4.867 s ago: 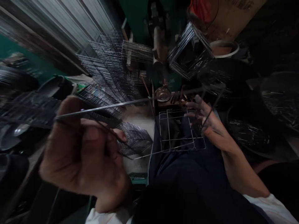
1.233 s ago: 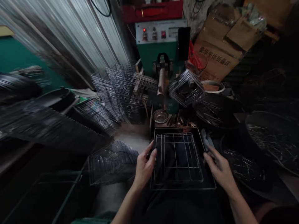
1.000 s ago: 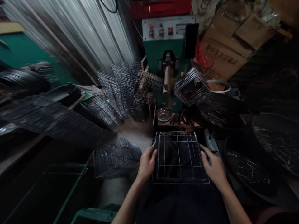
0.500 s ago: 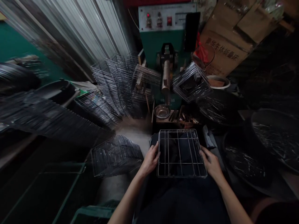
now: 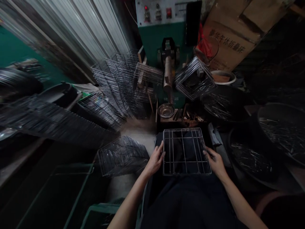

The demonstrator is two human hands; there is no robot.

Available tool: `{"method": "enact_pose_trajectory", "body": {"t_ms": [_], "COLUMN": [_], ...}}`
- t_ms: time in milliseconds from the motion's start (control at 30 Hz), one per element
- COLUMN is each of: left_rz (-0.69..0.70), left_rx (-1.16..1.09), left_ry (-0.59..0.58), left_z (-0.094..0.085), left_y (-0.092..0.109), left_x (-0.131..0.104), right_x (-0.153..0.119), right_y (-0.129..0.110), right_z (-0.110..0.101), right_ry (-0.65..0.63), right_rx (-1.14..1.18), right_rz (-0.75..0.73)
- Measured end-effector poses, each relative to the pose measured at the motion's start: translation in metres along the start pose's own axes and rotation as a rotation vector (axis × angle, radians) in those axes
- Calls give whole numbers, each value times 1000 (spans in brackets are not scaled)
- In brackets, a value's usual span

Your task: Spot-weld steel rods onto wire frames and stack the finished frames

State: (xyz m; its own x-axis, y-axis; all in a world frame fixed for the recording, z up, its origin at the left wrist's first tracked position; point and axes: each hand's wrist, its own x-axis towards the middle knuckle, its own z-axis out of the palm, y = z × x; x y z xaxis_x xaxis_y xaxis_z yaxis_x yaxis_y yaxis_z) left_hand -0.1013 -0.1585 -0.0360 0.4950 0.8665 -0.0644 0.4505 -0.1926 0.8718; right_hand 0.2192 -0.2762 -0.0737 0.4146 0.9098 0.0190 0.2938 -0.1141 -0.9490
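A square wire grid rack (image 5: 185, 151) lies flat over my lap, in front of a green machine (image 5: 166, 41). My left hand (image 5: 156, 158) grips its left edge and my right hand (image 5: 215, 160) grips its right edge. The rack has a wire frame with crossing bars. Straight ahead of it, a metal arm (image 5: 167, 73) of the machine points down over a small steel bowl (image 5: 166, 110).
Stacks of finished wire racks (image 5: 121, 154) lie left of my knees and lean by the machine (image 5: 119, 86). More square wire frames (image 5: 194, 78) hang on the right. Dark tubs of loose wires (image 5: 250, 157) sit at right. Cardboard boxes (image 5: 228, 41) stand behind.
Nearly five seconds ago my left hand held a single wire near the camera. Since about a second ago both hands hold the rack, which has shifted slightly toward the machine.
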Motion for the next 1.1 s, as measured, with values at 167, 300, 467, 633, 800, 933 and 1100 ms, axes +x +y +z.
{"method": "enact_pose_trajectory", "body": {"t_ms": [167, 300, 467, 633, 800, 933, 1100], "left_rz": [11, 20, 33, -75, 120, 189, 132], "left_rx": [13, 8, -49, 28, 118, 203, 261], "left_ry": [-40, -86, -185, -286, -288, -587, -828], "left_z": [-4, -11, -22, -62, -101, -93, -57], "left_y": [-3, -9, -16, 12, 90, 148, 182], "left_x": [-2, 2, 6, 29, 89, 135, 154], "right_x": [-5, -8, -20, -34, -46, -58, -70], "right_y": [-2, -15, -28, -30, -40, -50, -58], "right_z": [2, -10, -38, -42, -38, -39, -45], "right_ry": [4, -87, -396, -454, -429, -370, -362], "right_rx": [-1, 24, 125, 185, 165, 128, 96], "right_rz": [-6, 0, 246, 169, 71, -43, -118]}}
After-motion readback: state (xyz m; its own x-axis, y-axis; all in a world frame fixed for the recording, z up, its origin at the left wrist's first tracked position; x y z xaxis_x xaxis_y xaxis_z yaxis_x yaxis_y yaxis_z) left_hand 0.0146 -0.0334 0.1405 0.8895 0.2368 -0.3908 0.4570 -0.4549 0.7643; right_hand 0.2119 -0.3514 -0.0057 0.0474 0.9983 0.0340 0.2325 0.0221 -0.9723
